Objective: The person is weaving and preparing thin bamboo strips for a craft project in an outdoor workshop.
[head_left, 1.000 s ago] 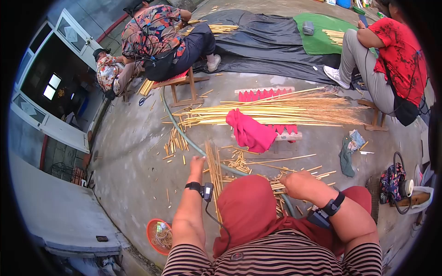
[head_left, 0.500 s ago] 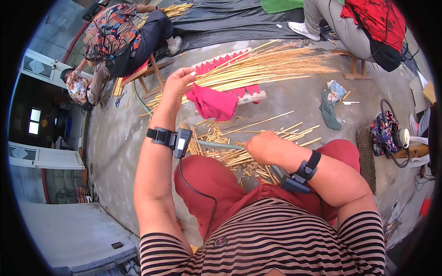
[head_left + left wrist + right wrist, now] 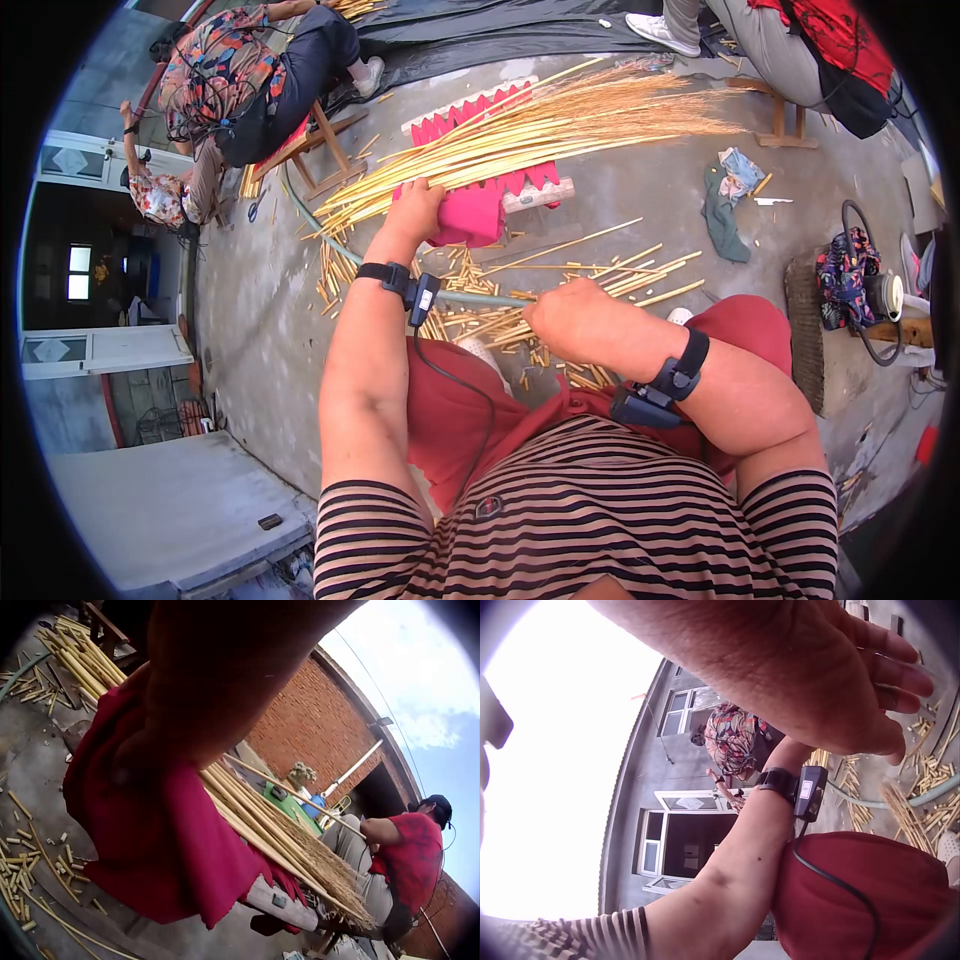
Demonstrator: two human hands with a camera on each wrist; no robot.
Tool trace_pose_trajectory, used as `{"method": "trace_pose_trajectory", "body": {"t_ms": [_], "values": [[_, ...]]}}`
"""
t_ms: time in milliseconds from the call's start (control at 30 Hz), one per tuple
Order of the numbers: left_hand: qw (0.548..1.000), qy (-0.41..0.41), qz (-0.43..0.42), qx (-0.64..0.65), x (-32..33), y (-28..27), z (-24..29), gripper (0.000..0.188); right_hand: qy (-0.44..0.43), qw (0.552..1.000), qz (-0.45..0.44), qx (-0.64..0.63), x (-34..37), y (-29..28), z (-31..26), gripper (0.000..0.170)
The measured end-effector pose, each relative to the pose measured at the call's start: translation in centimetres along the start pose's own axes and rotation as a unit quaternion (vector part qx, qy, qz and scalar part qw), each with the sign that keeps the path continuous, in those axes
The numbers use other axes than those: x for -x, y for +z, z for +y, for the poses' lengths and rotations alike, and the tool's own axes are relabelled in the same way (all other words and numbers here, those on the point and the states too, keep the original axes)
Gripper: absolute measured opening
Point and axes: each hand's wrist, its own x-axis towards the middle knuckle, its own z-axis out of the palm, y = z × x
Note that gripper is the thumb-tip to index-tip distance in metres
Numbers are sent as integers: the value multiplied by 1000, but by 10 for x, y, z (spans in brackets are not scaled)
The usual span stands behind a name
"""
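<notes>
My left hand [image 3: 415, 212] grips a pink cloth [image 3: 472, 220] at the near side of a long bundle of yellow stalks [image 3: 500, 150] with reddish, brushy ends. In the left wrist view the thumb lies on the cloth [image 3: 150, 847], which hangs in folds; the other fingertips are hidden. The stalks rest across a low rack [image 3: 540, 195] with a pink, zigzag-edged cover. My right hand [image 3: 570, 315] hovers over short cut stalk pieces [image 3: 500, 325] in front of my knees. Its loosely bent fingers [image 3: 900, 675] hold nothing in the right wrist view.
A green hose [image 3: 480, 299] crosses the floor among cut pieces. People sit on low wooden stools at the upper left and right. Toward the right lie a crumpled green cloth [image 3: 722, 220] and a patterned bag [image 3: 845, 280]. A black sheet [image 3: 480, 35] spreads at the back.
My left hand went from the stalks by my knee up over the bundle, then down onto the pink cloth, now bunched differently. The right hand moved little; the head view shifted.
</notes>
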Motion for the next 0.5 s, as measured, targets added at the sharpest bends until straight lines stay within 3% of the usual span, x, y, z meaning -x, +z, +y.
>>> {"method": "trace_pose_trajectory", "body": {"t_ms": [67,200,300,433,467,500], "values": [[998,49,9,29,-14,9,-22,31,-8,1000,-9,-4,-2,0,3,18],[980,-52,-33,189,-11,-35,-11,33,-1,1000,-15,-22,-5,2,5,17],[959,-63,10,277,-14,-24,-9,33,4,999,-28,-21,-6,1,4,17],[997,-19,-64,39,-5,-23,0,39,-1,999,-30,-25,-11,6,3,17],[993,-47,-99,33,-6,-29,2,43,-5,999,-36,-23,-11,6,2,17],[996,-43,-75,39,-7,-29,-1,43,-7,999,-41,-20,-11,6,2,17]]}}
